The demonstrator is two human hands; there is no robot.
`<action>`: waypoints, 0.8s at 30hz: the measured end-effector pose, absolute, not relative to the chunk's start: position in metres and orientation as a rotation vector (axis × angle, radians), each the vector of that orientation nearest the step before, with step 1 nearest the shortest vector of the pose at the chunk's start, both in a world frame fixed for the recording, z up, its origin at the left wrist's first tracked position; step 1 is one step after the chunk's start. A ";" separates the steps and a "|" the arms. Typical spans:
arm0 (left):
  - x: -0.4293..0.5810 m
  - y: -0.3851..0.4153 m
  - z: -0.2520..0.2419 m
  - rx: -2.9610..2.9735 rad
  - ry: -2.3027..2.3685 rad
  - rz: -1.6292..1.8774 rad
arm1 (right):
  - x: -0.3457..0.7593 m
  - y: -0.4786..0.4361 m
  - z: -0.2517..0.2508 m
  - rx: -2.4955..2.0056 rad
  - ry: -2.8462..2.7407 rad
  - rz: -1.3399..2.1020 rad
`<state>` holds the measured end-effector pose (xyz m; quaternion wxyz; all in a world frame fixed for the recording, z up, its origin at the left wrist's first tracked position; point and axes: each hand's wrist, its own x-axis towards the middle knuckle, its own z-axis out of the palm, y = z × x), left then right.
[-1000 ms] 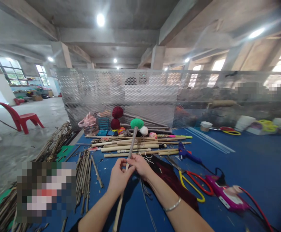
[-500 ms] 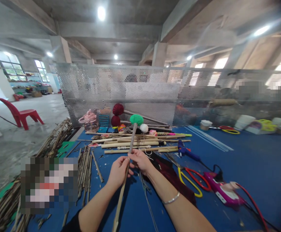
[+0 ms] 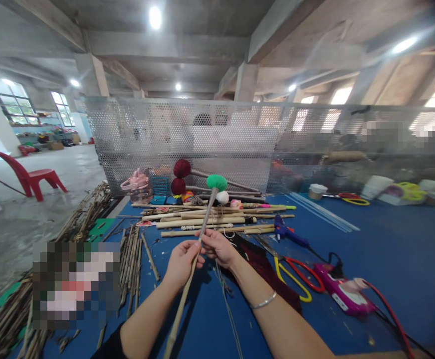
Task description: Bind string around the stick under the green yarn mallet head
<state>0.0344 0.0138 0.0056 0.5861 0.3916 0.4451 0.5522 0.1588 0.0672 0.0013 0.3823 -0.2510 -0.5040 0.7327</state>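
Observation:
Both hands meet at the middle of a long bamboo stick [image 3: 182, 304] with a green padded head [image 3: 216, 183] at its far end. My left hand [image 3: 183, 262] is closed round the stick just below the grey wrapping [image 3: 209, 212] that covers its upper part. Pinched at the lower end of that wrapping are the fingers of my right hand [image 3: 219, 248]; what lies between the fingertips is partly hidden. Thin grey cords [image 3: 228, 304] trail down from beneath my right hand over the blue table. The stick slants away from me, its head raised above the table.
Beyond my hands lie several bamboo sticks [image 3: 202, 221] and dark red padded heads [image 3: 182, 168]. Scissors [image 3: 296, 274], a blue glue gun [image 3: 290, 234], dark cloth [image 3: 262, 269] and a purple power strip [image 3: 346, 294] are on the right. Thin twigs [image 3: 130, 264] lie left; a perforated metal screen [image 3: 232, 144] stands behind.
The green head has shifted slightly right and up, and the stick's near end has swung left, so it slants more. Both hands still hold it at the wrapping's lower end.

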 end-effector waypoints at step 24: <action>0.033 0.015 -0.010 1.152 1.314 1.358 | 0.144 0.069 -0.010 -0.761 -1.310 1.710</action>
